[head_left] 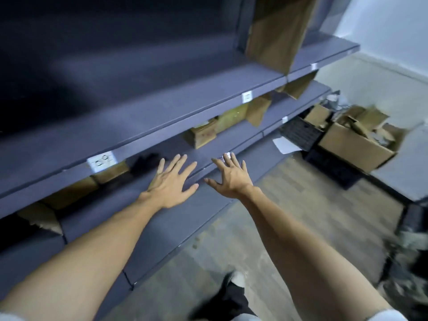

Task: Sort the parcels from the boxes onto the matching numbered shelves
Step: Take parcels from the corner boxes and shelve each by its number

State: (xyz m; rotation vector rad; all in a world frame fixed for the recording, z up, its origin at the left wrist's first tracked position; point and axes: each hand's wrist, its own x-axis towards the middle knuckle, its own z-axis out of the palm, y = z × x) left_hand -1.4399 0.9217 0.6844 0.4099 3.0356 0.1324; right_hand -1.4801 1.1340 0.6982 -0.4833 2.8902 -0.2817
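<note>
Above the shelf (pixel 240 135), our left hand (pixel 171 179) and right hand (pixel 231 177) hover spread, empty.
Floor boxes (pixel 354 147) lie well off rightward, nearer the right hand.

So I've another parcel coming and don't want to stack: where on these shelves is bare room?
The upper shelf is bare from its left end to the tall cardboard box. On the shelf below, the front strip by the left hand and right hand is bare. Its back is crowded: parcels at left, a black item, more parcels toward the right.
</note>
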